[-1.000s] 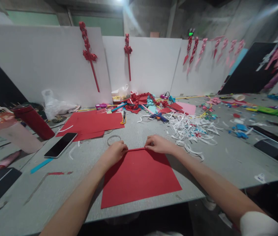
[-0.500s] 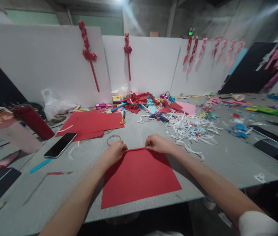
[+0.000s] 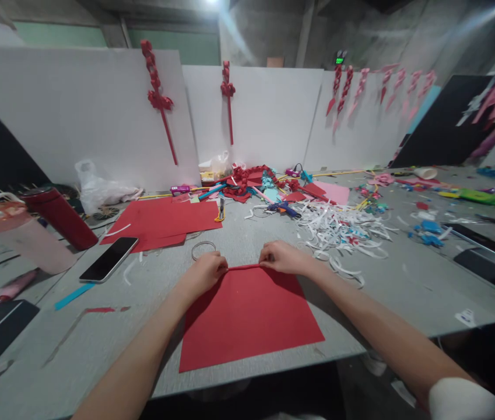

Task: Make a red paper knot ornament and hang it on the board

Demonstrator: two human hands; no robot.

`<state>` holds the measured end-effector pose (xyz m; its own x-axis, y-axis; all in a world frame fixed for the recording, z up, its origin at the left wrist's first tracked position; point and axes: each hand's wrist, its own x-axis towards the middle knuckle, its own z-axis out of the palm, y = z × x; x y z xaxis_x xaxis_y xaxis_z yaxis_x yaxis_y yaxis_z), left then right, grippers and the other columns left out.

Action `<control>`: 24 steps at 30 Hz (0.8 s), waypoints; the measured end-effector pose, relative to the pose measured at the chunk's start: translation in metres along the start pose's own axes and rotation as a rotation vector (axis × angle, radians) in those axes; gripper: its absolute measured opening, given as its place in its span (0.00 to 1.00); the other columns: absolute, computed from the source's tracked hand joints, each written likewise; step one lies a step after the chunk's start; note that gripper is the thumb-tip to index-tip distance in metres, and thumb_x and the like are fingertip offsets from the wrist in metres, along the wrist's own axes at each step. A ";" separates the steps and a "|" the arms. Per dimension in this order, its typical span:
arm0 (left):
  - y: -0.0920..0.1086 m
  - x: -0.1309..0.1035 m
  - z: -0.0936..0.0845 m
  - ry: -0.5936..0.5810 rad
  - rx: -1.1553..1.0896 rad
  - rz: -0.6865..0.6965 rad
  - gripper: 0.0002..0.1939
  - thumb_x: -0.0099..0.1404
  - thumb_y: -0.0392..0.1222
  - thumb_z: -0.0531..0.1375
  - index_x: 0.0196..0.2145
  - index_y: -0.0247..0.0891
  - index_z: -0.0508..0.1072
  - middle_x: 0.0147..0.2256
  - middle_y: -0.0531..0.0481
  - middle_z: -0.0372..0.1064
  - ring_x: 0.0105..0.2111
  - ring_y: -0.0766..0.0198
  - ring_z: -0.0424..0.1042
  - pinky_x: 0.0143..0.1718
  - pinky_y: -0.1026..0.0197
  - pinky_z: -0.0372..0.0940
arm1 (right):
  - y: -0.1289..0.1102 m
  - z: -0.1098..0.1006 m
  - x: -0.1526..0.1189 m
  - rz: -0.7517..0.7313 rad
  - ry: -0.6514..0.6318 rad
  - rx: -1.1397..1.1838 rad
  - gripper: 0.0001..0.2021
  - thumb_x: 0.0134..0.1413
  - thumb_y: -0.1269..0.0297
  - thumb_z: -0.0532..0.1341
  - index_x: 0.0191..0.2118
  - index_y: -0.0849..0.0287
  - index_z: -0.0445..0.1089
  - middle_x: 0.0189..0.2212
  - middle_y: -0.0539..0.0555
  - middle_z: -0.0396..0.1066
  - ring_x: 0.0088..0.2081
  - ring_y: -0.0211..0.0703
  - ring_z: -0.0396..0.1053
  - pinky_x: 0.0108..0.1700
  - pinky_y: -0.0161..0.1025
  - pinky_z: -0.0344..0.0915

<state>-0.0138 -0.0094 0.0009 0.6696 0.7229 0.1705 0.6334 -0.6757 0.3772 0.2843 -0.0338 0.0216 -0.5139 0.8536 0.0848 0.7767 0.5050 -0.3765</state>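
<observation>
A red paper sheet (image 3: 251, 318) lies on the grey table in front of me, its far edge rolled into a thin tube. My left hand (image 3: 209, 269) pinches the left end of that rolled edge. At the right end, my right hand (image 3: 280, 256) grips the same roll with bent fingers. Between the two hands a short stretch of the roll shows. A clear ring of tape (image 3: 204, 249) lies just beyond my left hand.
Red sheets (image 3: 164, 219), a phone (image 3: 108, 259) and a yellow cutter (image 3: 220, 211) lie to the left. Two bottles (image 3: 61, 219) stand farther left. White paper strips (image 3: 339, 227) and a blue glue gun (image 3: 283, 208) lie beyond my right hand.
</observation>
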 end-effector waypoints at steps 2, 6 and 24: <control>0.001 0.000 -0.001 -0.001 0.002 0.003 0.13 0.71 0.34 0.57 0.35 0.35 0.82 0.34 0.44 0.72 0.34 0.60 0.70 0.36 0.59 0.59 | 0.001 0.000 0.001 -0.015 -0.014 -0.021 0.07 0.59 0.73 0.67 0.38 0.59 0.84 0.32 0.54 0.78 0.30 0.37 0.69 0.34 0.32 0.57; 0.001 0.000 -0.001 0.001 -0.011 0.009 0.13 0.71 0.34 0.56 0.33 0.35 0.81 0.34 0.45 0.71 0.33 0.62 0.69 0.35 0.60 0.58 | 0.001 -0.002 0.001 -0.090 -0.009 -0.120 0.07 0.61 0.71 0.66 0.39 0.58 0.84 0.33 0.55 0.78 0.31 0.38 0.70 0.36 0.35 0.58; 0.002 -0.001 0.004 0.035 0.116 0.054 0.13 0.75 0.34 0.54 0.37 0.36 0.78 0.40 0.41 0.73 0.42 0.55 0.71 0.43 0.57 0.62 | -0.008 -0.001 0.004 -0.161 0.005 -0.436 0.09 0.67 0.70 0.62 0.38 0.59 0.80 0.37 0.57 0.78 0.41 0.45 0.73 0.51 0.41 0.58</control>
<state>-0.0117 -0.0118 -0.0024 0.6913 0.6881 0.2204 0.6385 -0.7246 0.2592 0.2761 -0.0342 0.0256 -0.6394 0.7602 0.1154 0.7685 0.6366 0.0645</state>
